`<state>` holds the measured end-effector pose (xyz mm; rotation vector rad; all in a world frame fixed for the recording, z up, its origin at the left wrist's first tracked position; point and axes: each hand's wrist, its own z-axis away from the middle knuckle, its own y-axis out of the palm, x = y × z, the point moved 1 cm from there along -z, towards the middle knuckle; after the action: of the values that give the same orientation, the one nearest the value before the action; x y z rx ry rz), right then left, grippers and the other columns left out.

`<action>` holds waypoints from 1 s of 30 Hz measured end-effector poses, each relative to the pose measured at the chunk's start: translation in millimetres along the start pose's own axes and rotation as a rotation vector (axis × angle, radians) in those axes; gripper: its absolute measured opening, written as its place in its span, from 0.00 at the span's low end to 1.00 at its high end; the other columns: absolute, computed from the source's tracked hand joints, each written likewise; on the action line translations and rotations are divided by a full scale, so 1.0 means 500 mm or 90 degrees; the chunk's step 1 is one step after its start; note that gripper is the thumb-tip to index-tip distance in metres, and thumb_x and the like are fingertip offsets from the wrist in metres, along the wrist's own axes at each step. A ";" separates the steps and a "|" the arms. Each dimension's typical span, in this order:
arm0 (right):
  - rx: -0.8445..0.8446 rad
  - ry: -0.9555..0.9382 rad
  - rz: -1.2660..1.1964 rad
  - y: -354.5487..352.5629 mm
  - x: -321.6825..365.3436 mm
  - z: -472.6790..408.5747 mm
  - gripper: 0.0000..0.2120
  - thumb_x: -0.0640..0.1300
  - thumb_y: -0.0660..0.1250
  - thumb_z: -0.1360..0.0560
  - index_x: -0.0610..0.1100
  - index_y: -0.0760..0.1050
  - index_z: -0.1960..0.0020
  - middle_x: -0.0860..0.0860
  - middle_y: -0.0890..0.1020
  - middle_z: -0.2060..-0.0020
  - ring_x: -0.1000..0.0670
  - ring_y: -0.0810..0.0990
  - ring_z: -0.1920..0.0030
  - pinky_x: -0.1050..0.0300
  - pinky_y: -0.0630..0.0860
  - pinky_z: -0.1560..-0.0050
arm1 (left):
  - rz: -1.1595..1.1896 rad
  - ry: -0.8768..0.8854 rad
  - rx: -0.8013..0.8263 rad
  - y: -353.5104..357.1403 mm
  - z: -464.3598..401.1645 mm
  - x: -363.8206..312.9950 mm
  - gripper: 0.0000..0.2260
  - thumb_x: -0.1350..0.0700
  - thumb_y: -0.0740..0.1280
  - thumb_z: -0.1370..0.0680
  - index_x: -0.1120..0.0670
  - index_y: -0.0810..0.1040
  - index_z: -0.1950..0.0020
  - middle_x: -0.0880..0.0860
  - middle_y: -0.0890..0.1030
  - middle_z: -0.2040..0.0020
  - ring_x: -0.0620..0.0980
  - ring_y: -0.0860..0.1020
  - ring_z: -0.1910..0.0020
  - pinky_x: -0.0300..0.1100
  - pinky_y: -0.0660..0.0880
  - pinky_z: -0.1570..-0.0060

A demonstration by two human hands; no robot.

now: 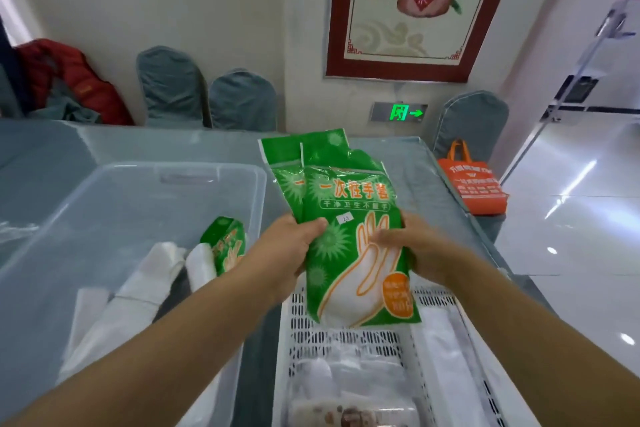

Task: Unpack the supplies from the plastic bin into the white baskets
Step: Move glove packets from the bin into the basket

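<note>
both hands, left (291,246) and right (412,246), grip green packs (346,236) over basket (346,340); slippery packs could slide apart and fall outside.

Plastic bin (104,191) at frame left w/ one glove pack (227,243) inside; basket (349,340) lower centre-right beside it. Glove packs (346,236) held above basket, btwn both hands. Chairs (207,94) behind table (156,142).

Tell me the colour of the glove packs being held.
Green glove packs with orange print; head view.
</note>
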<state>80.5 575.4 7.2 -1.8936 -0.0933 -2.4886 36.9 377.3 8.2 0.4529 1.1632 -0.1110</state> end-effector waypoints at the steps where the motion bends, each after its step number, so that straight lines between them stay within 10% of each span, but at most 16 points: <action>1: 0.030 0.015 -0.013 -0.019 -0.007 0.001 0.16 0.31 0.71 0.36 0.39 0.74 0.49 0.44 0.85 0.62 0.45 0.84 0.63 0.55 0.81 0.65 | -0.012 -0.010 -0.019 0.014 -0.009 0.014 0.06 0.59 0.65 0.23 0.58 0.75 0.47 0.54 0.86 0.60 0.52 0.84 0.61 0.41 0.79 0.68; 8: 0.028 0.019 0.296 -0.113 -0.038 -0.047 0.21 0.31 0.72 0.34 0.43 0.71 0.45 0.46 0.85 0.59 0.46 0.85 0.59 0.55 0.80 0.63 | -0.038 0.025 -0.245 0.047 -0.035 0.082 0.22 0.54 0.66 0.26 0.53 0.61 0.36 0.56 0.76 0.43 0.54 0.76 0.46 0.55 0.75 0.47; 12: 0.101 -0.042 0.555 -0.110 -0.077 -0.095 0.19 0.35 0.71 0.34 0.48 0.70 0.48 0.51 0.80 0.57 0.49 0.80 0.56 0.58 0.75 0.57 | -0.129 0.102 -0.363 0.057 -0.001 0.140 0.22 0.58 0.66 0.26 0.45 0.58 0.40 0.37 0.68 0.56 0.35 0.71 0.59 0.36 0.68 0.64; 16: 0.168 -0.064 0.816 -0.097 -0.115 -0.144 0.13 0.43 0.68 0.32 0.51 0.67 0.51 0.47 0.79 0.52 0.48 0.76 0.55 0.57 0.71 0.59 | -0.240 0.125 -0.386 0.053 0.011 0.223 0.27 0.66 0.68 0.29 0.51 0.60 0.36 0.45 0.67 0.43 0.43 0.71 0.45 0.36 0.69 0.42; 19: 0.198 -0.049 0.892 -0.095 -0.145 -0.172 0.16 0.45 0.67 0.32 0.50 0.67 0.47 0.48 0.79 0.50 0.50 0.73 0.57 0.58 0.66 0.60 | -0.401 0.153 -0.401 0.033 -0.001 0.274 0.28 0.66 0.69 0.31 0.53 0.61 0.36 0.43 0.62 0.46 0.42 0.64 0.46 0.22 0.58 0.48; 23: 0.207 -0.056 0.957 -0.086 -0.183 -0.203 0.24 0.48 0.70 0.33 0.49 0.66 0.40 0.48 0.79 0.46 0.48 0.76 0.52 0.58 0.66 0.60 | -0.767 0.171 -0.288 0.032 -0.030 0.316 0.35 0.59 0.71 0.33 0.58 0.60 0.29 0.55 0.61 0.29 0.53 0.60 0.30 0.36 0.56 0.32; 27: 0.212 -0.046 0.963 -0.088 -0.207 -0.226 0.28 0.53 0.72 0.34 0.49 0.65 0.39 0.48 0.79 0.46 0.45 0.77 0.48 0.57 0.69 0.58 | -1.163 0.369 -0.060 0.055 -0.089 0.320 0.33 0.56 0.75 0.40 0.57 0.74 0.35 0.58 0.76 0.35 0.56 0.74 0.36 0.53 0.71 0.38; 30: 0.218 -0.044 0.914 -0.113 -0.214 -0.236 0.17 0.50 0.67 0.30 0.48 0.68 0.44 0.48 0.79 0.49 0.45 0.78 0.51 0.57 0.67 0.59 | -1.301 0.362 0.062 0.050 -0.140 0.344 0.42 0.50 0.66 0.29 0.55 0.43 0.25 0.58 0.48 0.24 0.56 0.46 0.25 0.59 0.47 0.29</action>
<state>-6.9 622.4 -129.3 -1.1298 0.5746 -1.2874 53.6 453.4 -162.3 -0.8578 1.7484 -1.8804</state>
